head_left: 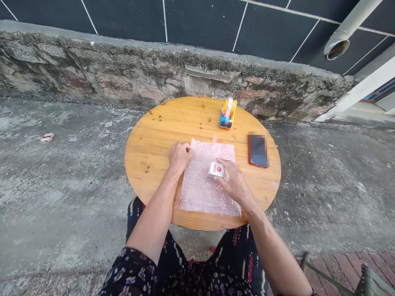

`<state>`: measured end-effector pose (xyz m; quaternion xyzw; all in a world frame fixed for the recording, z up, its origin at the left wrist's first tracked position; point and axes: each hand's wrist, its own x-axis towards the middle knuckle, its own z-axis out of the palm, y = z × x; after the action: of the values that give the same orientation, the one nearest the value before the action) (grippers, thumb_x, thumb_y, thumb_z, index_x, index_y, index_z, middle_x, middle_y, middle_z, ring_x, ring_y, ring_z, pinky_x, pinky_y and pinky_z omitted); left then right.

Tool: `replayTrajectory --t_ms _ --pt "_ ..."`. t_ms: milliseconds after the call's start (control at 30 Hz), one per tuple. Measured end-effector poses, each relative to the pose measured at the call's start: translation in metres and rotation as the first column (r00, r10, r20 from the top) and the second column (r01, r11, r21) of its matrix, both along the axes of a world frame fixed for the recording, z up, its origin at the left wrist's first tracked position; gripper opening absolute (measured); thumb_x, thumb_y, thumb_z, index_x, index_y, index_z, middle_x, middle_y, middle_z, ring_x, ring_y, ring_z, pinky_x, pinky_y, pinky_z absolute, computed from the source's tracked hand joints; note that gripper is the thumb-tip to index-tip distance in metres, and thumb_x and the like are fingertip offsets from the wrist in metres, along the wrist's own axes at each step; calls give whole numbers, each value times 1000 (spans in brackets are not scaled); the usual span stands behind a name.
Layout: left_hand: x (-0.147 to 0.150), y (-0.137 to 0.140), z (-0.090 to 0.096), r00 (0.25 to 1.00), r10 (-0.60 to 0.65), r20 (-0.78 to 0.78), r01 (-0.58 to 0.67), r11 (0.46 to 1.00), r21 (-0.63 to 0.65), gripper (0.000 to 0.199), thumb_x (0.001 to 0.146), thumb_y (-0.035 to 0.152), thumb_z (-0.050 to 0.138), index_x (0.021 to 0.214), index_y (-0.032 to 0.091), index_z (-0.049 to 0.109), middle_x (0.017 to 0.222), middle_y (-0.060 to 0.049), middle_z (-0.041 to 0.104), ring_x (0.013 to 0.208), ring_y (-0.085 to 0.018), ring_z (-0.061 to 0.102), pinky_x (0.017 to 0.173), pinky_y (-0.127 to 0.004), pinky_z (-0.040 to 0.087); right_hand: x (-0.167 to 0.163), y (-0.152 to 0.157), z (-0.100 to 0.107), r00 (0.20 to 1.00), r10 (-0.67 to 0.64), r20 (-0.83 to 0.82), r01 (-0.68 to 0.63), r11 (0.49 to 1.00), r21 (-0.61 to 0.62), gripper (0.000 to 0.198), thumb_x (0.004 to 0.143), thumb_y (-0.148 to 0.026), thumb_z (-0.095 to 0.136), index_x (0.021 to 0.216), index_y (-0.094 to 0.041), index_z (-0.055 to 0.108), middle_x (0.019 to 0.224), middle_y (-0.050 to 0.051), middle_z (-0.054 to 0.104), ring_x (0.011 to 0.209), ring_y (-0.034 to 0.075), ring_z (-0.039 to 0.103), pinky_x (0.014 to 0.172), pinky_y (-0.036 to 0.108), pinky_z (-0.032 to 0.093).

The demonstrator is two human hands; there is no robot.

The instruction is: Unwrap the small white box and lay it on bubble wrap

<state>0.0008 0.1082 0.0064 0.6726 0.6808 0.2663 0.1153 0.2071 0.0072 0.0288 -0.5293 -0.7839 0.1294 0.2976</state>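
Rough grey concrete floor (61,185) spreads around a round wooden worktop (148,152), and behind it runs a low, weathered stone ledge (123,74) under a wall of dark tiles (200,20). At the upper right a pale pipe (342,37) ends with its open mouth facing down.

On the worktop lies a sheet of pinkish bubble wrap (203,193), flat, reaching from the middle to the near edge. The left hand (179,158) rests on the sheet's far left corner, its fingers curled together and pressing the wrap down. The right hand (236,183) lies on the sheet's right part, its fingers stretched out and touching a small box (215,169) with a red and white top; the box sits on the wrap near its far right, and the fingers lie against its right side rather than closing around it.

Right of the sheet lies a dark phone (258,150) in a red case. A yellow and blue tape dispenser (228,113) stands at the far edge. A small scrap (47,137) lies on the floor at left.
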Motion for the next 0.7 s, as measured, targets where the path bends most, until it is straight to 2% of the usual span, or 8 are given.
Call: replayTrajectory --t_ms 133,200,300,400,500,567,667,700 --pt "0 0 -2 1000 -2 -1 2 1000 26 15 78 24 52 66 22 61 83 -5 65 86 -23 59 69 -33 43 41 -20 11 992 -113 -50 116 992 55 49 85 -33 61 131 -20 53 128 13 62 118 28 58 101 49 45" --pt "1 0 -2 1000 -1 4 1 1000 27 15 78 24 53 66 22 62 84 -5 65 87 -24 59 70 -33 44 67 -30 14 981 -193 -28 194 980 44 51 85 -37 62 132 -20 53 129 13 62 118 29 58 101 49 45" --pt "2 -1 -1 1000 9 10 -9 1000 17 14 77 23 53 66 22 62 85 -6 66 89 -24 60 70 -33 44 103 -40 8 958 -288 -3 287 958 -11 51 85 -39 60 133 -22 53 128 12 62 110 27 63 98 47 48" --pt "3 -3 0 1000 17 14 -17 1000 21 15 77 24 53 66 22 62 85 -6 66 88 -24 60 70 -33 44 124 -42 -5 948 -317 5 317 948 -25 49 86 -38 57 132 -22 53 129 11 61 109 25 63 97 45 50" --pt "3 -3 0 1000 22 22 -23 999 28 15 77 25 53 66 22 61 84 -5 66 88 -23 60 69 -32 43 127 -44 -11 953 -300 49 296 952 80 48 87 -34 56 132 -20 53 134 13 57 124 29 54 105 49 43" --pt "3 -3 0 999 23 29 -24 999 26 15 78 25 53 66 22 61 84 -5 65 87 -23 60 67 -32 42 119 -50 -10 941 -333 64 317 931 183 46 86 -31 56 130 -19 54 138 14 53 128 30 49 107 52 39" --pt "3 -3 -1 999 25 26 -26 999 34 15 78 25 53 65 22 60 83 -4 65 85 -22 59 65 -31 41 93 -62 -5 923 -384 -3 364 872 328 34 87 -26 56 120 -22 61 131 12 58 121 29 54 104 51 41" --pt "3 -3 -1 999 25 23 -26 999 37 15 78 25 53 65 22 60 83 -4 65 85 -22 59 65 -31 40 82 -65 -4 934 -357 -15 340 876 341 30 87 -23 56 116 -23 63 127 10 61 117 27 56 103 50 43"
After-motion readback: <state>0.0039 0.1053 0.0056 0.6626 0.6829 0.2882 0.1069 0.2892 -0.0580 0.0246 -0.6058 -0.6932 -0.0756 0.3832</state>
